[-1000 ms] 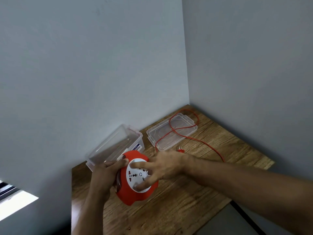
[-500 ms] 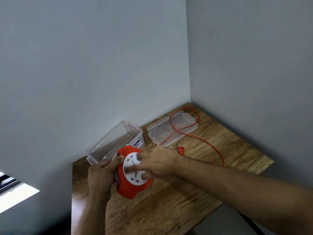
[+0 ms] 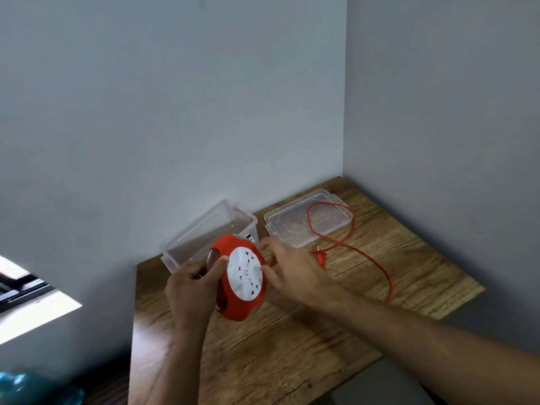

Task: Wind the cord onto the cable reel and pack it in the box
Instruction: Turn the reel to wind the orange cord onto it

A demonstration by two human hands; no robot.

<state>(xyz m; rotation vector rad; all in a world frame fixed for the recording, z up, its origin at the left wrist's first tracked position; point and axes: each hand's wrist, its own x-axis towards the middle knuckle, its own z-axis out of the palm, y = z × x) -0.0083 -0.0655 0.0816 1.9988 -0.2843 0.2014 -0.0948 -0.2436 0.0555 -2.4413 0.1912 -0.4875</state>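
Observation:
A red cable reel point(image 3: 233, 305) with a white socket face hangs above the wooden table point(image 3: 292, 346). My left hand point(image 3: 193, 290) grips its left side, thumb on the rim. My right hand point(image 3: 292, 273) rests its fingers on the reel's right edge, beside the white face. The red cord point(image 3: 365, 255) lies loose on the table to the right, loops over the clear lid point(image 3: 306, 222) and ends in a red plug point(image 3: 321, 258) just past my right hand. A clear plastic box point(image 3: 181, 249) stands open behind the reel, against the wall.
The table sits in a corner between two grey walls. Its front and right edges drop off near my right forearm. A bright window ledge point(image 3: 29, 314) shows at the left and a blue object point(image 3: 35, 387) at the bottom left.
My right hand has slid from the white face to the reel's right edge. The reel has turned more upright. The cord loop on the lid has shifted.

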